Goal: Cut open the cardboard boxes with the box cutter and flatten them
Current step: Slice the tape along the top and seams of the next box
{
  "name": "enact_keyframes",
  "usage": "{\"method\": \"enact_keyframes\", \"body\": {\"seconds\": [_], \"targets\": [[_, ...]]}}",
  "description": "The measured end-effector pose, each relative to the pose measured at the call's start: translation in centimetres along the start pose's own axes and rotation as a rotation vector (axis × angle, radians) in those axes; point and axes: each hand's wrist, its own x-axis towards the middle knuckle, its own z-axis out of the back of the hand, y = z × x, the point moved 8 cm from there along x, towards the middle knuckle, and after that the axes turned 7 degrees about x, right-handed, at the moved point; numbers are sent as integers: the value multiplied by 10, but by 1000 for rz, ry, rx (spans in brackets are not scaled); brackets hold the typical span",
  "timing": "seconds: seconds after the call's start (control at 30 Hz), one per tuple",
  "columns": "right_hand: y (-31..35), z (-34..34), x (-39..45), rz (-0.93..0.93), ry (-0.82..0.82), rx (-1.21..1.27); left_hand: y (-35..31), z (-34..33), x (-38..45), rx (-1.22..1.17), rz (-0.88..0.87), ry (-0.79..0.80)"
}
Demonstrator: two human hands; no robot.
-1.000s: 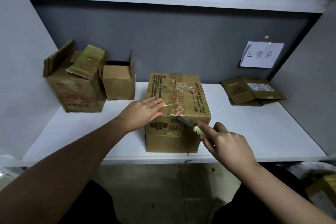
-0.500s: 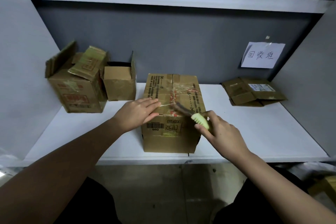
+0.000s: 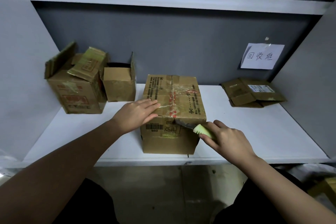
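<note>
A taped cardboard box [image 3: 172,112] sits mid-table; the left hand [image 3: 135,114] presses flat-fingered at nine o'clock while the right hand [image 3: 228,139] grips the box cutter [image 3: 197,128], best drawn shallowly along the seam, away from the fingers.

Cardboard boxes: three upright, namely taped box [image 3: 174,112], then left of it open box [image 3: 119,85] and torn box [image 3: 76,89]. One flattened box [image 3: 252,92] (right of the taped box). One box cutter [image 3: 197,129]; one paper sign [image 3: 261,56].

my left hand [image 3: 135,116] is lying flat with fingers straight, arm reaching forward; my right hand [image 3: 228,140] is curling tight, wrist angling inward.
</note>
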Motion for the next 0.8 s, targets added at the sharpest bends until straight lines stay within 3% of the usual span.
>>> {"method": "enact_keyframes", "body": {"seconds": [0.47,0.8], "targets": [[17,6,6,114,-136,-45,-3,-2,1,9,-13,-44],[6,5,-1,39,-196,-25,-3,-2,2,10,-11,-64]]}}
